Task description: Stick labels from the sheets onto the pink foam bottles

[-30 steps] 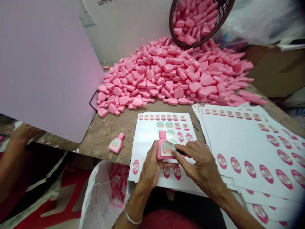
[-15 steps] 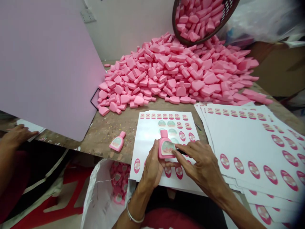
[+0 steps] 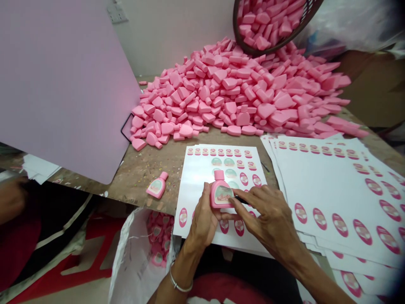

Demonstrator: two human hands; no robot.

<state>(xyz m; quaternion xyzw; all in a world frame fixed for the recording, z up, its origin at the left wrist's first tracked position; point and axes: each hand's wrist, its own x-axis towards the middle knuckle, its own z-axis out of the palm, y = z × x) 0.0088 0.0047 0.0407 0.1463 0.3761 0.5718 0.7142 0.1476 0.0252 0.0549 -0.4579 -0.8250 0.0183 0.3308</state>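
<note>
Upright in my left hand [image 3: 204, 217] is a small pink bottle [image 3: 218, 184], its cap uppermost, above a white sticker sheet [image 3: 196, 185]. A green and pink label [image 3: 223, 195] lies on the bottle's front. My right hand [image 3: 264, 211] is closed round a thin dark tool [image 3: 242, 199], whose tip is at the label's right edge; its fingers touch the label there. Another labelled pink bottle [image 3: 157, 185] lies on the table left of the sheet.
Many pink bottles [image 3: 221, 88] form a heap at the back, under a tilted brown basket [image 3: 236, 29]. More sticker sheets [image 3: 322, 177] lie at right. A large board [image 3: 63, 84] stands at left, near another person's hand [image 3: 12, 200]. Below is a white sack [image 3: 126, 253] with bottles.
The other person's hand at far left has drawn back from the papers. The camera view has shifted slightly. My hands keep nearly the same hold on bottle and tool.
</note>
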